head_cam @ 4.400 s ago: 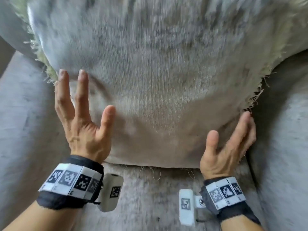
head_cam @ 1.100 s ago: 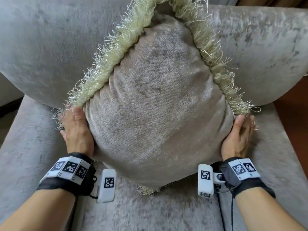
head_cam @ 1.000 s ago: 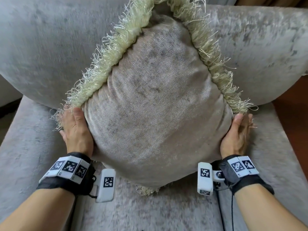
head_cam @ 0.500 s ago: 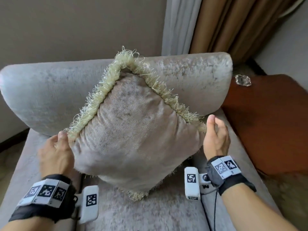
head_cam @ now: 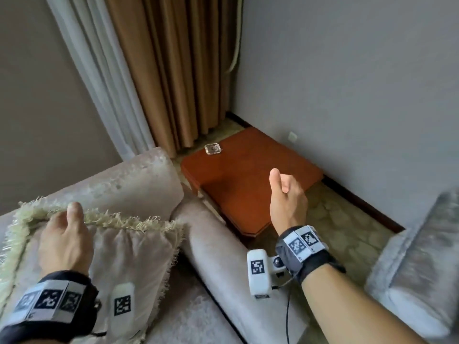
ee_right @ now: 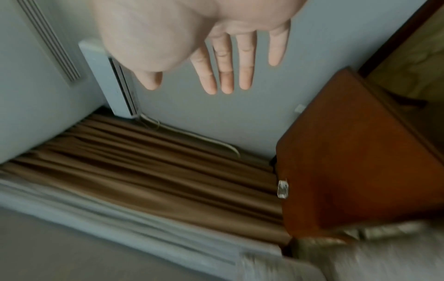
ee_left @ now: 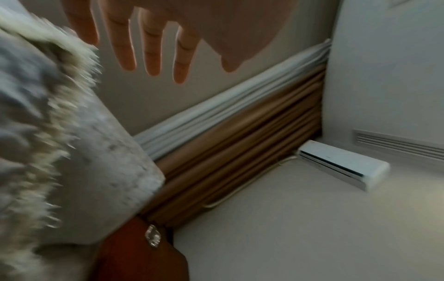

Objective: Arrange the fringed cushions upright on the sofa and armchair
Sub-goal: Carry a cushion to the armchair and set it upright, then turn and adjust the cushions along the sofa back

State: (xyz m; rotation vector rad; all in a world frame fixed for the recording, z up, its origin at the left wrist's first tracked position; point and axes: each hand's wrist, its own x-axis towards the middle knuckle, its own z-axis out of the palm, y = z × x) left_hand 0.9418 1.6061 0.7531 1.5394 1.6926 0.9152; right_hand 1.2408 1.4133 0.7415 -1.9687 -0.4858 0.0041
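A beige cushion (head_cam: 129, 254) with a cream fringe (head_cam: 119, 220) stands on the armchair seat and leans on the armchair's backrest (head_cam: 111, 182). My left hand (head_cam: 65, 227) is in front of the cushion's top edge. In the left wrist view its fingers (ee_left: 153, 57) are straight and hold nothing, with the blurred fringe (ee_left: 79, 62) just beside the little finger. My right hand (head_cam: 285, 192) is raised to the right of the armchair, above the side table, thumb up. Its fingers (ee_right: 225, 76) are spread straight and empty.
The armchair's right armrest (head_cam: 218, 247) runs between my hands. A red-brown side table (head_cam: 248, 184) with a glass ashtray (head_cam: 213, 148) fills the corner. Brown and white curtains (head_cam: 173, 70) hang behind. Another grey upholstered seat (head_cam: 422, 256) is at the right edge.
Both hands have let go of the cushion, which now leans on the backrest. My right hand has swung right over the side table, and my view has turned right.
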